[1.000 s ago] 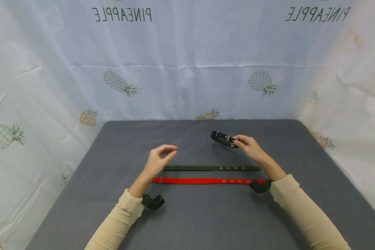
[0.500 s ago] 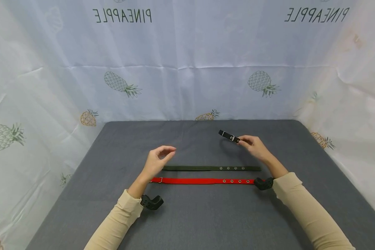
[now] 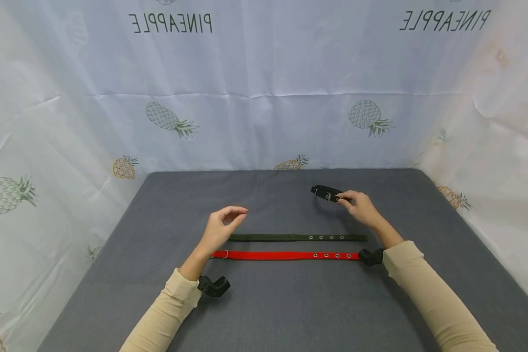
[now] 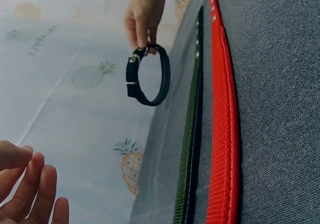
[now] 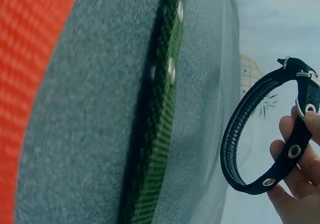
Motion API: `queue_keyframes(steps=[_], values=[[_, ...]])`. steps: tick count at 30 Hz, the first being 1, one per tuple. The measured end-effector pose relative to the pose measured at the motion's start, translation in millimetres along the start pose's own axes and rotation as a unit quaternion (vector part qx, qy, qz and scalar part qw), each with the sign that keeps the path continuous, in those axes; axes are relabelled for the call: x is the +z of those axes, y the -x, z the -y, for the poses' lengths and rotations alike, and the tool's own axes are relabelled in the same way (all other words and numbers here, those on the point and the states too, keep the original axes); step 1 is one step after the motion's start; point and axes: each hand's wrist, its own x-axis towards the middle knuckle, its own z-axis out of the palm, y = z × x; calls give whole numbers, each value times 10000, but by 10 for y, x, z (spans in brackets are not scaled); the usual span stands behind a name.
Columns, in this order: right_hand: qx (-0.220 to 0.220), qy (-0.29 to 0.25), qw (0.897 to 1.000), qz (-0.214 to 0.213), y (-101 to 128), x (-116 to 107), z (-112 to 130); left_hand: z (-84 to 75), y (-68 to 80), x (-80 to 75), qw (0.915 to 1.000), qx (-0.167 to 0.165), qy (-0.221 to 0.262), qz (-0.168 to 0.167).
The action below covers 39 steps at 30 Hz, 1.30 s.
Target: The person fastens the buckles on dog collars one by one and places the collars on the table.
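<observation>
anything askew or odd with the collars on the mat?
Nothing stands out. The red collar and green collar lie flat, straight and parallel on the grey mat. The right hand pinches the buckled black collar; the left hand holds nothing.

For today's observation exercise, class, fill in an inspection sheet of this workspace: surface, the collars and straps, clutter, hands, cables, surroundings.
Surface: grey fabric-covered table, flat.
Job's things: black collar buckled into a loop, held above the table; green strap and red strap lying straight, side by side, eyelets toward the right.
Clutter: nothing seen.
Hands: right hand pinches the black collar near its buckle; left hand hovers above the straps' left ends, fingers loosely curled, holding nothing. A black camera mount sits on each wrist.
Cables: nothing seen.
Surroundings: white pineapple-print sheet on three sides.
</observation>
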Motion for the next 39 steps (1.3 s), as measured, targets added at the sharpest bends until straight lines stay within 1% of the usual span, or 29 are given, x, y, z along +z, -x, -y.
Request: queue_keyframes(steps=[9, 16, 22, 32, 39], values=[[-81, 144, 9999, -16, -25, 34, -79, 16, -4, 6, 9998, -76, 163, 53], [-87, 207, 9997, -3, -57, 99, -109, 32, -4, 11, 9998, -83, 177, 5], [-161, 219, 9996, 81, -62, 135, -93, 55, 1, 17, 9999, -90, 127, -8], [-263, 163, 9991, 277, -73, 182, -116, 35, 6, 6, 9994, -143, 299, 75], [-370, 239, 9983, 384, -94, 213, -155, 34, 10, 9, 9992, -181, 349, 94]])
